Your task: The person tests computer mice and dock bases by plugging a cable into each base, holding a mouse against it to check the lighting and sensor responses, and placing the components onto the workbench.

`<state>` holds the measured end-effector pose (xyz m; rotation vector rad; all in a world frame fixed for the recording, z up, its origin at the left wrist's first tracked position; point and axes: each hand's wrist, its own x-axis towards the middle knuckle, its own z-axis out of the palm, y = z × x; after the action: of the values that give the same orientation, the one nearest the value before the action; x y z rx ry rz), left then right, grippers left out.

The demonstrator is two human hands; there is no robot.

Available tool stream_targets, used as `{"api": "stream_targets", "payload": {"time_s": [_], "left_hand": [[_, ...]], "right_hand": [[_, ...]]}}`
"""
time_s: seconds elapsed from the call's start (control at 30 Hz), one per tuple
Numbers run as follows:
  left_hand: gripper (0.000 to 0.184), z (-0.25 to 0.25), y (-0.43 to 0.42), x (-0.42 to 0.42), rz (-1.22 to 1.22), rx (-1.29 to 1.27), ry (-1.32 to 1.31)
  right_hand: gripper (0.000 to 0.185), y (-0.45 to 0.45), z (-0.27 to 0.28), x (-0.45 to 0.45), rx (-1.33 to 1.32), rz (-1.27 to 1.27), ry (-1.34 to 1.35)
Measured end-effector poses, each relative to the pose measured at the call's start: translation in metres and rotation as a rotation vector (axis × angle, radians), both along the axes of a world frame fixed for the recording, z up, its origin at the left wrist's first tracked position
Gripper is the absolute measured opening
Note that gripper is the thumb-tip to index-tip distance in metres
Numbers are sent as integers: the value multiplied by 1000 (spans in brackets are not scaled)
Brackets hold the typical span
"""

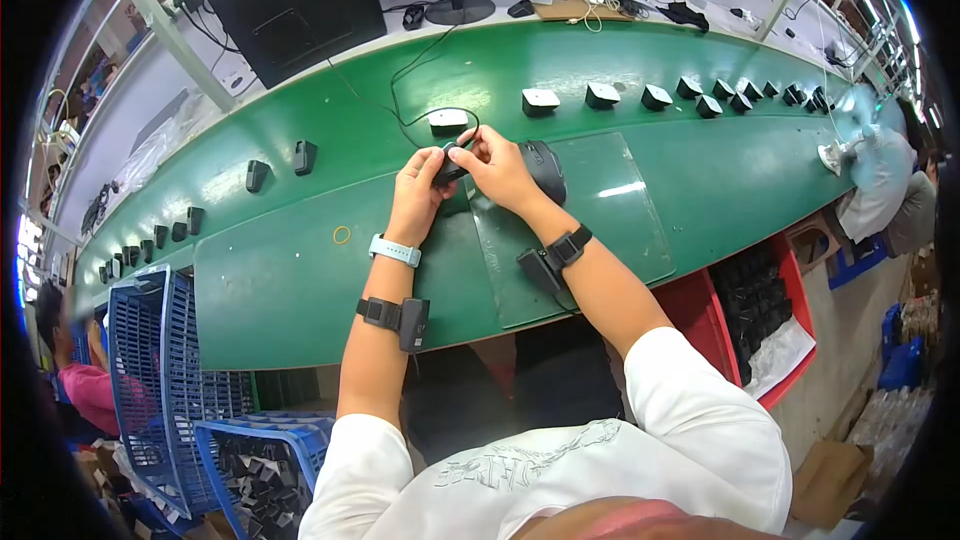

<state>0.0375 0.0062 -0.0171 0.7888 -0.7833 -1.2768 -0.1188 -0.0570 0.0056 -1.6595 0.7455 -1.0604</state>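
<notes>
Over the green table, my left hand and my right hand meet around a small black device, with fingers of both pressed on it. A thin black cable runs from the back of the table to the device area. Just behind my hands sits a black block with a white top. Beside my right wrist lies a round black object, partly covered by my arm. The underside of the held device is hidden.
White-topped black blocks stretch right; dark blocks line the left. A yellow rubber band lies left of my arms. Monitors stand behind. Blue crates are lower left, a red bin lower right. A person sits far right.
</notes>
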Motion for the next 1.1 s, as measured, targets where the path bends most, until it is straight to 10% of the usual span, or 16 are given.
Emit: {"api": "stream_targets", "payload": {"time_s": [0.37, 0.47, 0.77, 0.9, 1.1], "left_hand": [[21, -1, 5, -1, -22, 5, 33], [59, 9, 8, -15, 193, -228, -468], [54, 39, 20, -2, 359, -408, -1444], [46, 42, 23, 18, 260, -290, -1592], [51, 9, -17, 124, 748, 169, -1964]], "right_hand": [[26, -1, -6, 1, -21, -11, -9], [26, -6, -15, 7, 37, -61, -95], [18, -6, -22, 16, -138, -21, -148], [17, -6, -15, 14, 31, -89, -176], [15, 4, -6, 4, -96, 179, 39]]}}
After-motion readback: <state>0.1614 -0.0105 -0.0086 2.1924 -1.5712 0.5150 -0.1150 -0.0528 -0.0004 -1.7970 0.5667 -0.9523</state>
